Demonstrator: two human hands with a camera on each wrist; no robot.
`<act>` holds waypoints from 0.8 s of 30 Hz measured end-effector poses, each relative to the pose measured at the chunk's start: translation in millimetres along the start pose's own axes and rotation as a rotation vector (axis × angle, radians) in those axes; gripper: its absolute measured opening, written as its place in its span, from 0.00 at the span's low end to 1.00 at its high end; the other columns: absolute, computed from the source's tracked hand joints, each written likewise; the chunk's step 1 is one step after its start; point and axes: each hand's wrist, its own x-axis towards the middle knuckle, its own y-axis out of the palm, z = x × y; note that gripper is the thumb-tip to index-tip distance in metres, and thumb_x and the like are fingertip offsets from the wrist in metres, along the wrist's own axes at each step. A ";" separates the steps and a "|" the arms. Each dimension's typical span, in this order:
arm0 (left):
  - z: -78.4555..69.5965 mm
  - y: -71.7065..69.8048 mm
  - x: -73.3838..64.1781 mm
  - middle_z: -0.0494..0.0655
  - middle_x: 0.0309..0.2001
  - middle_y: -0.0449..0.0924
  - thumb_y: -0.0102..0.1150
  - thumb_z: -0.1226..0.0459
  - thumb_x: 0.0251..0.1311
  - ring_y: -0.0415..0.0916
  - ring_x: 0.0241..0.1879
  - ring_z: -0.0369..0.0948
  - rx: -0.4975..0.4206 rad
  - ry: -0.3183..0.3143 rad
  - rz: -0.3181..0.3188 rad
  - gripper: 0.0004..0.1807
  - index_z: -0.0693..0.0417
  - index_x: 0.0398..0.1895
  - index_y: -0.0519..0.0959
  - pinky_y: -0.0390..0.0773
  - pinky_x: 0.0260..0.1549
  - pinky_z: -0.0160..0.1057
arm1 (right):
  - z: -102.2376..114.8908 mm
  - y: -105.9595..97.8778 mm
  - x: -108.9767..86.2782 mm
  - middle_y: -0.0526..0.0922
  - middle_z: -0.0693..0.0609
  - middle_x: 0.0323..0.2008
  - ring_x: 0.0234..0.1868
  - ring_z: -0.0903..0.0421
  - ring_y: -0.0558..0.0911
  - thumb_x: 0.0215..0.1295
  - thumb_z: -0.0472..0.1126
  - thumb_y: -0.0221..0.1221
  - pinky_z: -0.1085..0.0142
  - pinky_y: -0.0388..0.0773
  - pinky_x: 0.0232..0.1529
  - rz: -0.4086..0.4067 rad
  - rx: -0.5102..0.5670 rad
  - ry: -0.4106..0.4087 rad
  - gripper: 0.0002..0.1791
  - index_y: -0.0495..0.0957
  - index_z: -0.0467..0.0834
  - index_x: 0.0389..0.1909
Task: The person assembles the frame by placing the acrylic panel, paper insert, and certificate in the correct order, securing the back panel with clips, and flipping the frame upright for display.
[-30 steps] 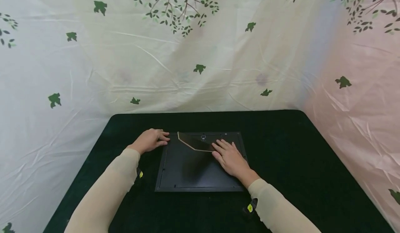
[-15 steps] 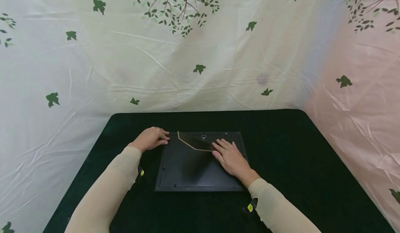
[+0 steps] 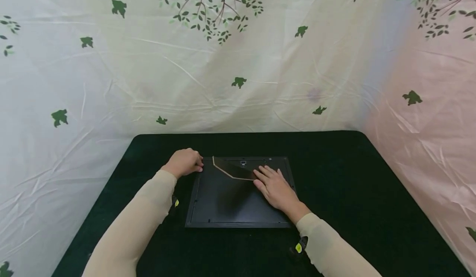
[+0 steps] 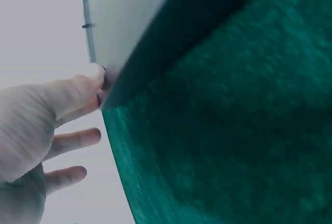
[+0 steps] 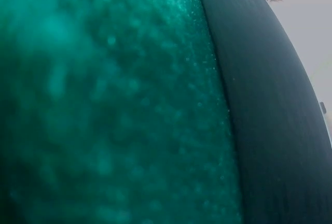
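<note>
A black picture frame (image 3: 230, 204) lies face down on a dark green table, its back upward. Its easel stand (image 3: 232, 169), a dark flap with a pale edge, tilts up from the back. My left hand (image 3: 184, 162) is at the frame's far left corner; in the left wrist view, that hand (image 4: 39, 115) pinches the corner between thumb and forefinger, the other fingers extended apart from it. With fingers extended, my right hand (image 3: 275, 188) rests on the right part of the back, fingertips at the stand. The right wrist view shows mostly the frame's side edge (image 5: 259, 99).
The green cloth-covered table (image 3: 357, 194) extends around the frame on all sides. Behind it hangs a pale curtain (image 3: 178, 91) with printed leaves and branches, turning pinkish on the right. A small metal hanger (image 3: 243, 162) sits near the frame's far edge.
My left hand has shifted slightly right and away from me at the corner, its fingers more curled now. The right hand and the frame stay nearly in place.
</note>
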 end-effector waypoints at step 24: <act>-1.7 12.9 -19.7 0.50 0.60 0.75 0.57 0.65 0.66 0.74 0.57 0.50 -0.176 -0.059 -0.018 0.13 0.53 0.51 0.83 0.75 0.53 0.50 | -2.4 0.5 -5.9 0.60 0.52 0.72 0.73 0.52 0.54 0.71 0.69 0.26 0.45 0.47 0.70 0.002 0.002 -0.010 0.38 0.63 0.54 0.71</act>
